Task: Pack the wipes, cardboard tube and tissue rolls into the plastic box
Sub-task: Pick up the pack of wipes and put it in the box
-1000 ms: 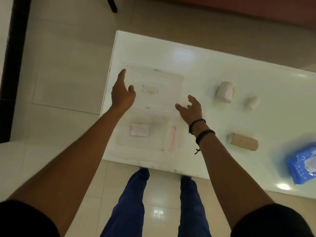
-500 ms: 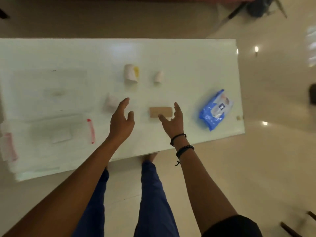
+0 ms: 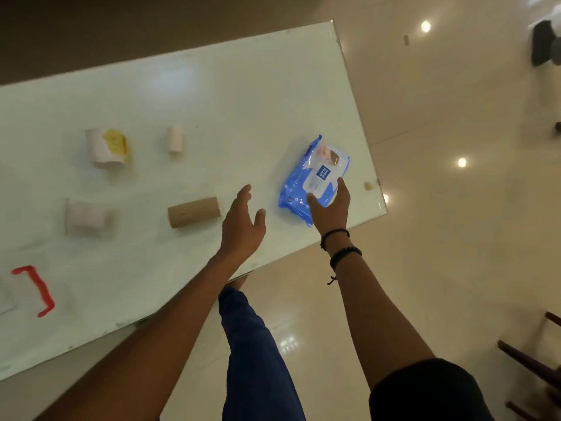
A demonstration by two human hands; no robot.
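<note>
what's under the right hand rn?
The blue wipes pack, lying flat on the white table. The right hand covers its near end; whether the fingers grip it is hidden.

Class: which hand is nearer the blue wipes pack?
Right. The right hand overlaps the near end of the blue wipes pack; the left hand is apart from it, toward the cardboard tube.

One white table (image 3: 243, 101). Rolled tissue comes to three: a yellow-ended roll (image 3: 106, 147) at the far left, a small roll (image 3: 175, 139) to its right, and a plain roll (image 3: 86, 215) nearer. One cardboard tube (image 3: 194, 211). One blue wipes pack (image 3: 315, 180). Two dark wristbands (image 3: 346, 253) on the right arm.
</note>
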